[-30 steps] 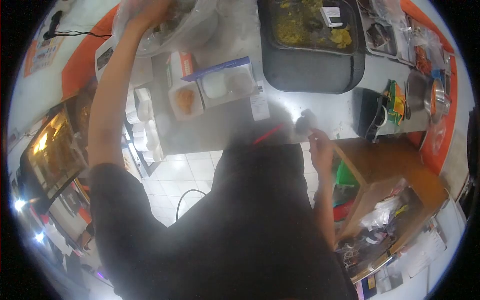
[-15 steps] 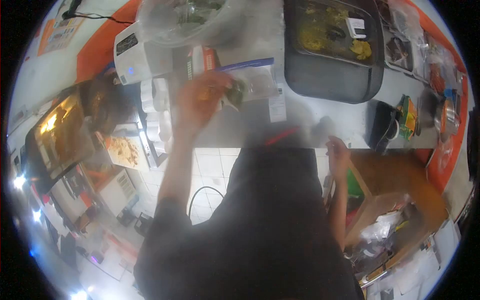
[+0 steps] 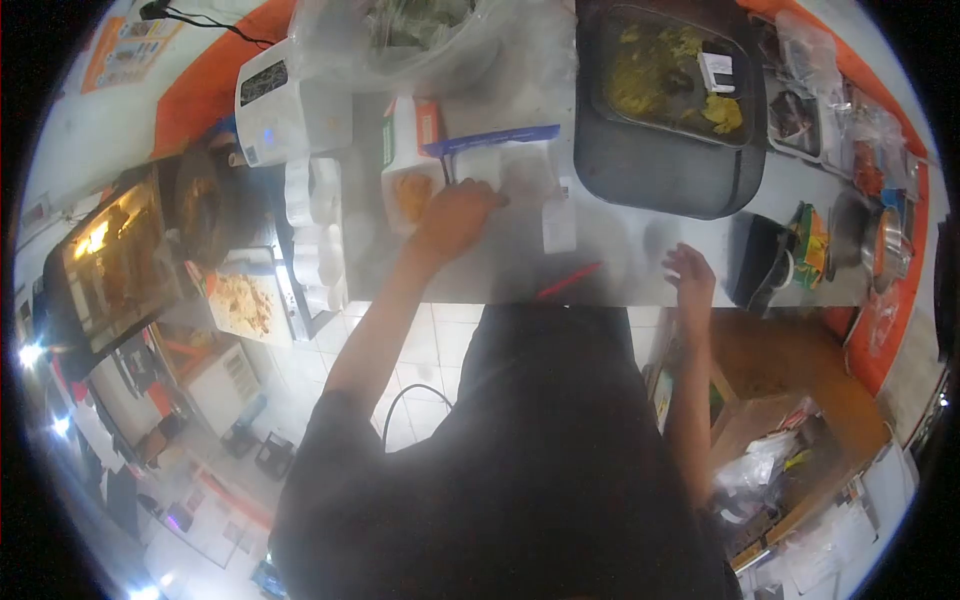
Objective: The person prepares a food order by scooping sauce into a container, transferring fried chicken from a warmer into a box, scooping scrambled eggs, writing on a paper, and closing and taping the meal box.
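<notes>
My left hand (image 3: pixel 455 222) reaches over the table with its fingers curled together at the lower left part of a clear zip bag (image 3: pixel 527 170) that has a blue strip along its top. What the fingers hold, if anything, is hidden. Left of the hand lies a small white and red-orange carton (image 3: pixel 412 135), with an orange-brown patch (image 3: pixel 411 193) at its near end. Apart from anything, my right hand (image 3: pixel 690 272) hovers near the table's front edge, fingers spread. A white paper slip (image 3: pixel 559 225) and a red pen-like stick (image 3: pixel 568 281) lie between the hands.
A dark grey tub (image 3: pixel 660 170) with yellow-green residue stands at the back right. Behind the carton is a large clear plastic bag (image 3: pixel 340 45) with greens. A white device (image 3: pixel 265 115) stands at left. Black and green packets (image 3: pixel 812 240) lie right.
My left hand has moved right and slightly down, and the green item at its fingers no longer shows. My right hand has risen a little, its fingers now spread. The view has shifted slightly.
</notes>
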The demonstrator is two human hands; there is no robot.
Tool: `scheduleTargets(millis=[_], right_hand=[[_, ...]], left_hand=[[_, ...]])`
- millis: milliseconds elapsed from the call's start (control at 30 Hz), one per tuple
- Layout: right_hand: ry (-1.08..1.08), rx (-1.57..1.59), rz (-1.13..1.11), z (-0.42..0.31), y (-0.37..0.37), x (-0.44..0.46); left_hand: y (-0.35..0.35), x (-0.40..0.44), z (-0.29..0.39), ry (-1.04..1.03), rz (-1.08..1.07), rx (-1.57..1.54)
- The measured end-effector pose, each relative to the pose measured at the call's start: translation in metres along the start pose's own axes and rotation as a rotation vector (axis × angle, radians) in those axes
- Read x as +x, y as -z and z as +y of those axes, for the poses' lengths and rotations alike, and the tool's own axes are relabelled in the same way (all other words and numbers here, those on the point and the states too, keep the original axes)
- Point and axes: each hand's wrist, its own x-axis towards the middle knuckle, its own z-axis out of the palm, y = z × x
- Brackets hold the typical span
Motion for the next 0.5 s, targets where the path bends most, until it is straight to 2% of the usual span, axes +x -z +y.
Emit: scheduleTargets(millis=[33,67,100,133,167,267,300,367,400,467,500], right_hand=[[-0.108,0.191,0.018,-0.001,-0.005,0.007],[-0.105,0.196,0.020,-0.001,-0.011,0.017],[-0.241,0.555,0.042,0.000,-0.016,0.028],[-0.376,0.914,0.063,-0.002,-0.021,0.036],[-0.373,0.923,0.064,-0.004,-0.026,0.043],[-0.501,1.267,0.171,-0.016,-0.043,0.057],[-0.509,1.357,0.101,-0.004,-0.040,0.067],[-0.526,1.371,0.086,0.007,-0.035,0.076],[-0.541,1.382,0.068,-0.001,-0.035,0.076],[-0.450,1.332,0.069,-0.015,-0.034,0.073],[-0.369,1.281,0.076,-0.032,-0.035,0.063]], left_hand=[[0.004,0.003,0.005,0.107,-0.072,-0.016],[0.007,0.005,0.009,0.215,-0.144,-0.030],[0.003,0.004,0.009,0.211,-0.146,-0.025],[-0.003,0.002,0.007,0.223,0.022,0.033],[-0.007,0.003,0.005,0.230,0.191,0.092],[-0.008,0.016,0.022,0.211,0.191,-0.049],[-0.011,0.024,0.029,0.208,0.187,-0.048],[-0.017,0.042,0.040,0.082,0.351,0.054],[-0.021,0.044,0.038,0.078,0.353,0.054],[-0.030,0.049,0.029,0.092,0.185,-0.015],[-0.030,0.051,0.025,0.083,0.187,-0.019]])
